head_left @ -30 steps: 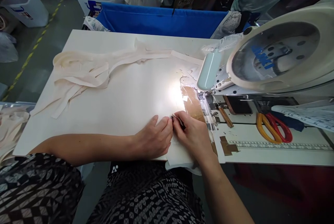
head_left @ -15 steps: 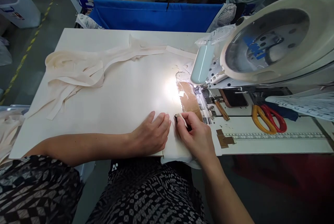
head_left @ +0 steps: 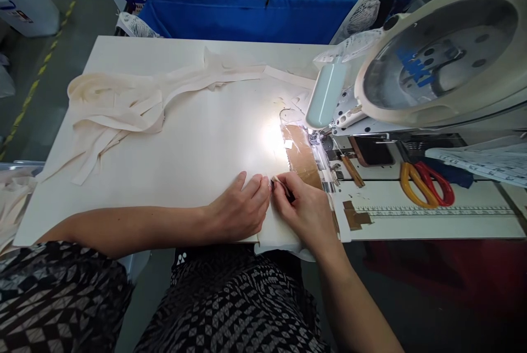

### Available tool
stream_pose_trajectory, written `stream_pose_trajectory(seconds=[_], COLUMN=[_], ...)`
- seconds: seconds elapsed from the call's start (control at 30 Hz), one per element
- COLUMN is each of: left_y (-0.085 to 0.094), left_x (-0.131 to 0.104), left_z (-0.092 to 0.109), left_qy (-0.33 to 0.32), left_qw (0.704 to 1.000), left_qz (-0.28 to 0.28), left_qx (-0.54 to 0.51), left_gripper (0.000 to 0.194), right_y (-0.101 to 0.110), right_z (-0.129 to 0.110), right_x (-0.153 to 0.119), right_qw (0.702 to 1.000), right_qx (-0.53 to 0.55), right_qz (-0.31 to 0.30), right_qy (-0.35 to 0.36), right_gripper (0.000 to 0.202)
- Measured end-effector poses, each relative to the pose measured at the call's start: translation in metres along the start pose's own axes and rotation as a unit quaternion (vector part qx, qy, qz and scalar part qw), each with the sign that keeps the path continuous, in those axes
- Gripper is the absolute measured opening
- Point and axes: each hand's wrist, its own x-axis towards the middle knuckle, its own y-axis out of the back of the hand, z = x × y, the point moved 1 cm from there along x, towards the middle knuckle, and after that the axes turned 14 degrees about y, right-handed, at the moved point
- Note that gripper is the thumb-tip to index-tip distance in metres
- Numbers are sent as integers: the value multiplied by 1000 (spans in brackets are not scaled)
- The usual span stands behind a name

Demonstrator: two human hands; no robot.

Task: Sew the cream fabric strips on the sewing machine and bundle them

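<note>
At the table's front edge, my left hand (head_left: 242, 207) lies with fingers curled together, their tips pinching the edge of a cream cloth (head_left: 280, 235). The cloth lies between my hands and hangs over the front edge. My right hand (head_left: 304, 205) is closed beside it, thumb and forefinger pinched on a small cream-and-dark piece (head_left: 276, 180); most of it is hidden in the fingers, so its kind is unclear. The fingertips of both hands almost meet. Ahead and to the right stands a sewing machine (head_left: 432, 117), its lamp-lit needle area beyond my right hand.
Long cream fabric strips (head_left: 119, 103) lie heaped on the white table (head_left: 197, 150), trailing toward the machine. To the right are a wooden-handled tool (head_left: 352, 171), a phone (head_left: 373, 151), red-and-yellow-handled scissors (head_left: 428, 185) and a measuring tape (head_left: 436, 211). A blue cloth bin (head_left: 247, 15) stands behind.
My right hand has moved slightly left, bringing its pinched fingertips up to my left fingertips. The camera view has shifted a little; the left hand stays nearly in place.
</note>
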Motion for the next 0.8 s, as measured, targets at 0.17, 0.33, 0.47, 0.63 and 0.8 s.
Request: stream_pose_trajectory(seconds=[0.17,0.33,0.47,0.63,0.8], left_y=[2,0,-1,-2,-3], left_x=[1,1,0,-1,-1], left_z=[-1,-2,-2,-2,-1], left_qy=[-8,4,-2,-7,-8], left_qw=[1000,999,1000,1000,1000], left_qz=[-11,-31,-15,16,18], left_qx=[-4,-15,-19,-20,-13], left_gripper=[44,43,43,42,43], right_y=[16,18,7,1,-2], right_z=[-1,1,-1,-1,2], right_x=[-9,-18,-15,-12,-9], right_qw=[997,994,994,995,996], right_qx=[45,80,61,50,40], right_qz=[-55,-7,40,38,28], right_qy=[-2,-80,-81,-72,-72], right_gripper=[20,18,19,19,22])
